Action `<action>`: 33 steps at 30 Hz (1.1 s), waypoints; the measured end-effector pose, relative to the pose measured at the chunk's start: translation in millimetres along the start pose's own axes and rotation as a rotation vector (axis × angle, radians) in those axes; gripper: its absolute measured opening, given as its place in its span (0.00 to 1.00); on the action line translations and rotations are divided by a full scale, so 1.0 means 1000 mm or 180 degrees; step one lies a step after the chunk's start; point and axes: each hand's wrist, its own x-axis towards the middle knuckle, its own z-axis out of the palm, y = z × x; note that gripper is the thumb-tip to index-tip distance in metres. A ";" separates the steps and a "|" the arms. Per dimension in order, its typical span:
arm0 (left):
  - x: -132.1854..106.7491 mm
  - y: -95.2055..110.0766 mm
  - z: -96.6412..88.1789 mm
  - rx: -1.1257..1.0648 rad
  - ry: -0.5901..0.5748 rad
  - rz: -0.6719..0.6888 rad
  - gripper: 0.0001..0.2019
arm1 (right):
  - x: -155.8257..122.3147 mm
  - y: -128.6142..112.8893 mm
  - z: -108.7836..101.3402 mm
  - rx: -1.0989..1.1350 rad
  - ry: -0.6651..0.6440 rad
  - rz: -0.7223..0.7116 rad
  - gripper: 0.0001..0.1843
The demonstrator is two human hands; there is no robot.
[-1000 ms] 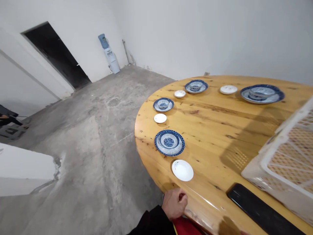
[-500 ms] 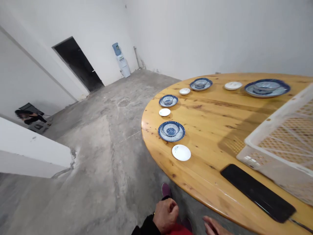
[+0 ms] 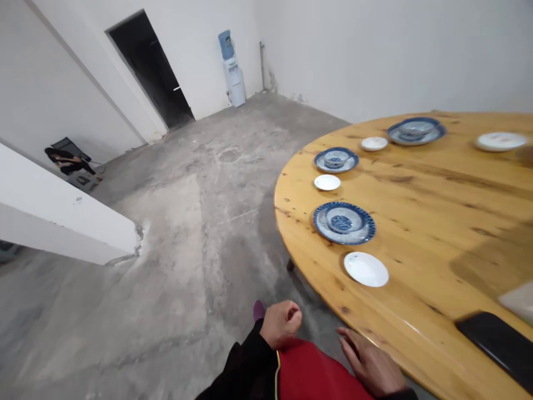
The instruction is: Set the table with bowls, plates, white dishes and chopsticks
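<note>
Left hand: curled into a loose fist, above the floor and just clear of the table; inside of the curl hidden, contents cannot tell. Black sleeve at the wrist. Right hand: back uppermost, fingers loosely extended, low beside the near table edge; contact with that edge, cannot tell. Between the two, red cloth with yellow piping at its left border. Purple shoe partly visible beyond the left hand.

Next outward, wooden table, curved rim, glossy. Nearest crockery to both hands: white saucer, near the rim. Just beyond, blue-and-white plate with patterned bowl set on it. Farther along the curve, second saucer, then second plate with bowl; then third saucer, third plate with bowl. At far right, fourth saucer. Right of the hands, on the tabletop, dark oblong object; pale corner of something cut off by the picture's border.

Away left, grey floor, white column, seated person in dark clothing. At the back, black door and water dispenser.
</note>
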 end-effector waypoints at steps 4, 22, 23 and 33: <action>0.018 -0.041 -0.057 -0.0186 0.0193 -0.0127 0.12 | 0.059 -0.034 0.034 0.0158 -0.0548 -0.0043 0.26; 0.173 -0.115 -0.198 -0.0232 -0.0101 0.0072 0.14 | 0.275 -0.128 0.114 -0.0169 -0.0892 0.0375 0.24; 0.186 -0.114 -0.205 -0.0176 -0.0145 0.0105 0.14 | 0.292 -0.127 0.117 -0.0141 -0.0895 0.0385 0.23; 0.313 -0.097 -0.311 0.0149 0.0146 -0.0222 0.20 | 0.469 -0.120 0.118 0.0093 -0.0518 0.0451 0.19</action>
